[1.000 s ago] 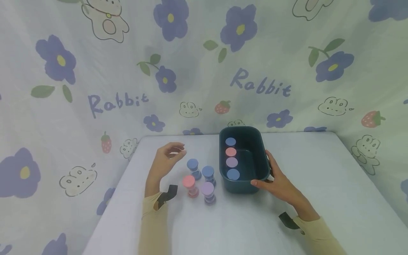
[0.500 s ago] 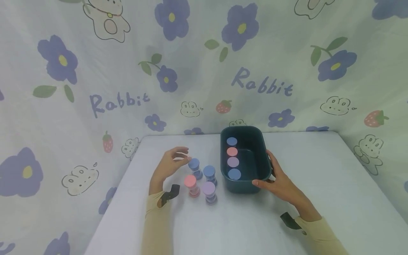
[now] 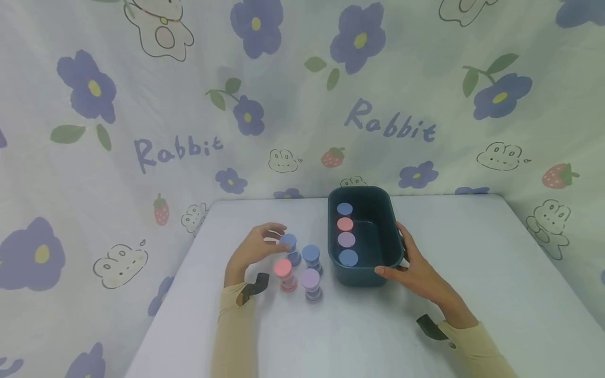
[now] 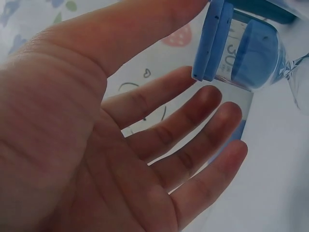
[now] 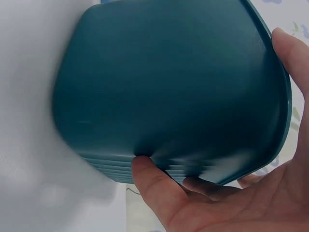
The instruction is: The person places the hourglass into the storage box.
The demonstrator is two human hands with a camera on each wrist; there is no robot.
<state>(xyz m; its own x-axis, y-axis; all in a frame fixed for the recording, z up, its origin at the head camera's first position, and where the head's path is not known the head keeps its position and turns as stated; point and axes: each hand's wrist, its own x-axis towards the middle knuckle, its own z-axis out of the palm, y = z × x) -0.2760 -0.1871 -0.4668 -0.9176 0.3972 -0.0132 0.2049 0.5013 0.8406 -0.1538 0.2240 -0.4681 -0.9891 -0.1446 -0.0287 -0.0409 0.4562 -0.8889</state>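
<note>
Nearest stand a purple sand timer (image 3: 310, 284) and a pink sand timer (image 3: 283, 274) on the white table (image 3: 472, 273). Behind them the left hand (image 3: 255, 248) reaches a blue sand timer (image 3: 290, 248) – its fingers are spread loose around the top, thumb touching it. Another blue sand timer (image 3: 311, 259) stands beside. The right hand (image 3: 416, 268) curls around the dark green tub (image 3: 378, 210) – four timers stand inside.
</note>
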